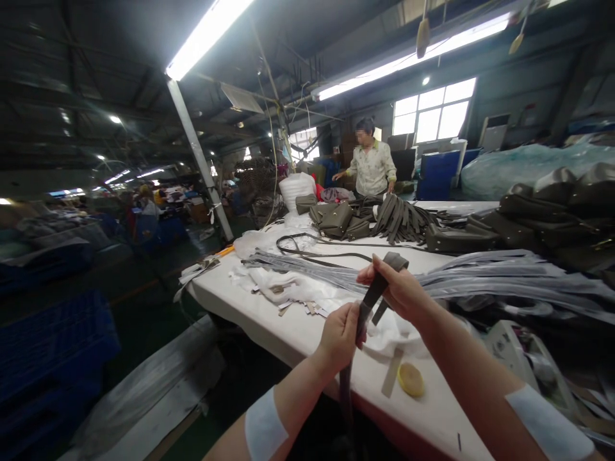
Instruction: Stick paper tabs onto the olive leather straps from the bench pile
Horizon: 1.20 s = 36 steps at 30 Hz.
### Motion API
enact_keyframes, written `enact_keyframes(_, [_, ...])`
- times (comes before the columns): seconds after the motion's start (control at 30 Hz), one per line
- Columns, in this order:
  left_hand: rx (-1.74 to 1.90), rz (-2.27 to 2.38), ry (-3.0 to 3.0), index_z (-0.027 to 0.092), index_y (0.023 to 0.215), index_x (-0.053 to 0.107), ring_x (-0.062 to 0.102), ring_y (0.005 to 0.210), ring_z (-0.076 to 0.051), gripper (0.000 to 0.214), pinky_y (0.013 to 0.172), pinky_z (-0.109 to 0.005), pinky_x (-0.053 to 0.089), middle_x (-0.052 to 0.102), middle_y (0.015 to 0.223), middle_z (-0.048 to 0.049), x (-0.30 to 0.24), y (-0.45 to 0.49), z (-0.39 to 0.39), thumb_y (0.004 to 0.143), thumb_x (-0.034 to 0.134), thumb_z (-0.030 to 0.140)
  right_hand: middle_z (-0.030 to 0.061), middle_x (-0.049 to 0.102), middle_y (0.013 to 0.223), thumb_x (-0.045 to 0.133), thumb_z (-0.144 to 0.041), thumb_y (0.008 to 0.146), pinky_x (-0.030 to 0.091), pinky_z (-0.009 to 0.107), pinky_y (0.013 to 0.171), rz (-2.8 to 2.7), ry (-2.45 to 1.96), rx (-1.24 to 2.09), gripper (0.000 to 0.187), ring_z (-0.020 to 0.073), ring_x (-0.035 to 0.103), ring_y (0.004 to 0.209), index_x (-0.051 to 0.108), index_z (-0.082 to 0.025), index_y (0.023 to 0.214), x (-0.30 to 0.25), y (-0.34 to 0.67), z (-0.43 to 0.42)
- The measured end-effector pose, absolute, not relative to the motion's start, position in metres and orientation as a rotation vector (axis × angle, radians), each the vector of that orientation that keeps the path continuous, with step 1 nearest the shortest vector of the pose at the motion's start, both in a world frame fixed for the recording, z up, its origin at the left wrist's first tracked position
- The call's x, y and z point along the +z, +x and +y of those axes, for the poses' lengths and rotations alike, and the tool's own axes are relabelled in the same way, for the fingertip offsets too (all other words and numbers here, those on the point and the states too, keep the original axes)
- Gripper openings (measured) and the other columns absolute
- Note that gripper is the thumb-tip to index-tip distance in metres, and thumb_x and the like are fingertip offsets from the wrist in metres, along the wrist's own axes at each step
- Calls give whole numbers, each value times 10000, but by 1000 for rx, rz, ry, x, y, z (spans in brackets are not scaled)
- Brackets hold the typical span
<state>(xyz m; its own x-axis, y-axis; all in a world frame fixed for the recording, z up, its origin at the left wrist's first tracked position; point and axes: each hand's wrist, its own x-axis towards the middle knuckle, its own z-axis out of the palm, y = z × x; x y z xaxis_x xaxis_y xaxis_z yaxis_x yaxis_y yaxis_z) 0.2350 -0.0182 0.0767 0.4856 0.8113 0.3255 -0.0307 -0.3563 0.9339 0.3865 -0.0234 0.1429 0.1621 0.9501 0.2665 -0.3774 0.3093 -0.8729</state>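
A dark olive strap (373, 291) runs between my hands over the near edge of the table. My left hand (339, 333) is closed round its lower part, and one length hangs down below the table edge. Higher up, my right hand (396, 285) grips the strap where it folds over in a loop. A short end sticks out beneath the right fingers. From near this hand, a thin dark strap (327, 255) curves back across the table. Below the hands lie a round yellow disc (410, 379) and a flat grey-brown strip (393, 372).
Bundles of plastic-wrapped strips (519, 272) lie across the white table (259, 326). Dark bags (336, 219) and a heap of straps (403, 218) are farther back. A co-worker (372, 160) stands across the table. At right is a white bin (509, 349); blue pallets (57, 346) are at left.
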Motion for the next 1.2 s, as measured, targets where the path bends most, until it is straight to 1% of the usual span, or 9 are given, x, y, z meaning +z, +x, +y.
enact_keyframes(0.07, [1083, 664, 1680, 168, 711, 524, 434, 382, -70, 528, 394, -187, 343, 506, 485, 34, 86, 239, -15, 943, 374, 617, 62, 716, 728, 715, -608, 747, 516, 301, 772, -1095, -808, 1084, 454, 187, 666, 756, 705, -164, 654, 148, 383, -23])
enact_keyframes(0.17, [1158, 660, 1647, 173, 656, 500, 399, 361, -65, 563, 363, -186, 310, 467, 456, 39, 101, 245, -9, 926, 372, 650, 38, 680, 606, 595, -663, 813, 484, 278, 499, -1265, -914, 1172, 536, 158, 605, 500, 758, -155, 847, 147, 366, -28])
enact_keyframes(0.23, [1178, 663, 1644, 176, 663, 500, 366, 343, -60, 565, 346, -185, 282, 442, 440, 50, 105, 245, -8, 919, 368, 662, 30, 669, 587, 599, -653, 816, 424, 260, 403, -1268, -927, 1222, 529, 144, 558, 429, 754, -153, 890, 146, 360, -29])
enact_keyframes(0.33, [1149, 691, 1672, 181, 675, 485, 347, 333, -52, 546, 343, -178, 261, 435, 442, 62, 93, 241, -11, 916, 383, 660, 44, 693, 692, 741, -554, 750, 515, 250, 562, -1035, -793, 1211, 400, 158, 638, 626, 707, -157, 722, 153, 372, -25])
enact_keyframes(0.4, [1097, 697, 1676, 181, 672, 481, 349, 332, -52, 554, 345, -177, 259, 433, 439, 63, 78, 237, -13, 917, 374, 666, 26, 670, 682, 802, -507, 707, 536, 258, 651, -870, -711, 1201, 380, 155, 642, 677, 642, -168, 643, 162, 388, -19])
enact_keyframes(0.6, [1058, 688, 1621, 164, 719, 531, 413, 357, -67, 580, 373, -182, 312, 497, 464, 38, 57, 233, -15, 925, 344, 673, 32, 685, 709, 812, -549, 675, 520, 267, 604, -898, -785, 1144, 436, 145, 646, 586, 606, -165, 690, 173, 410, -10])
enact_keyframes(0.87, [1140, 663, 1616, 167, 668, 500, 418, 357, -62, 586, 368, -174, 328, 505, 472, 26, 91, 238, -17, 920, 357, 675, 42, 688, 678, 734, -694, 652, 508, 295, 621, -1178, -854, 1048, 552, 173, 639, 600, 555, -175, 590, 169, 378, -22])
enact_keyframes(1.07, [1233, 649, 1584, 173, 655, 495, 399, 349, -62, 589, 352, -176, 306, 471, 449, 36, 101, 245, -16, 904, 372, 692, 20, 620, 579, 657, -719, 715, 433, 257, 498, -1315, -989, 970, 565, 138, 540, 530, 693, -157, 670, 162, 360, -30])
enact_keyframes(1.2, [1174, 645, 1570, 176, 672, 486, 382, 345, -54, 575, 350, -168, 292, 457, 453, 48, 89, 243, -17, 897, 388, 696, 33, 684, 692, 762, -605, 699, 516, 259, 668, -1122, -813, 1031, 449, 157, 627, 679, 653, -172, 648, 186, 377, -26])
